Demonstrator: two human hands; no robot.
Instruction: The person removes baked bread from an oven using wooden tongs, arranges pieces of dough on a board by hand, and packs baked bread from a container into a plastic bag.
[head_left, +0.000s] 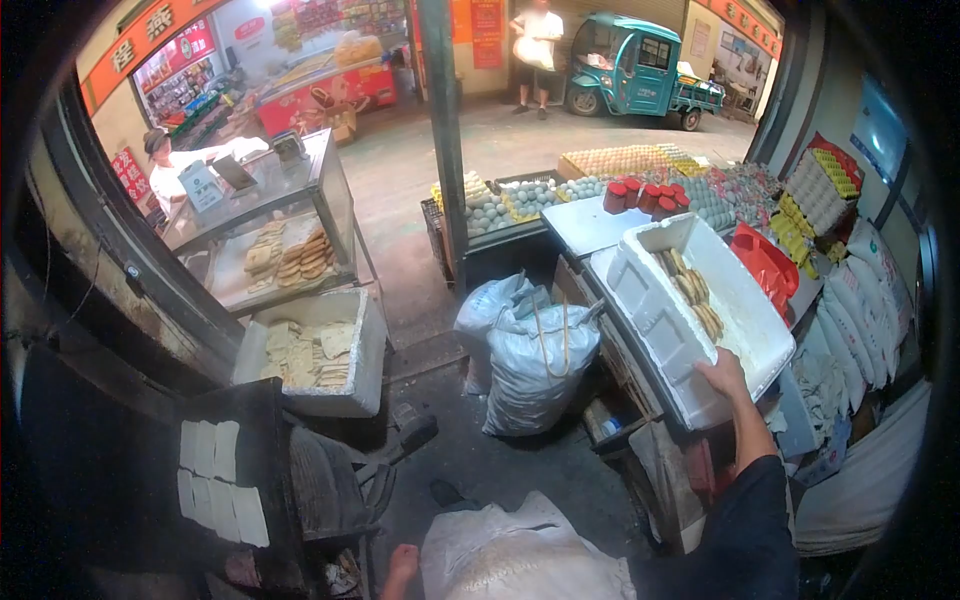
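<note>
My right hand (724, 376) grips the near rim of a white foam box (655, 330), which rests on a counter at the right. Several browned flatbreads (692, 290) lie in a row along the box's left inner side. My left hand (402, 566) hangs low beside my pale apron (520, 560), its fingers curled, with nothing visible in them. On the dark board to its left lie several pale dough strips (212, 450).
At the left, another foam box (365, 375) holds pale flatbreads, below a glass display case (335, 200). A stuffed plastic sack (540, 365) stands on the floor ahead. Red-lidded jars (640, 198) and egg trays (630, 160) are beyond. Outside are people and a teal three-wheeler (640, 75).
</note>
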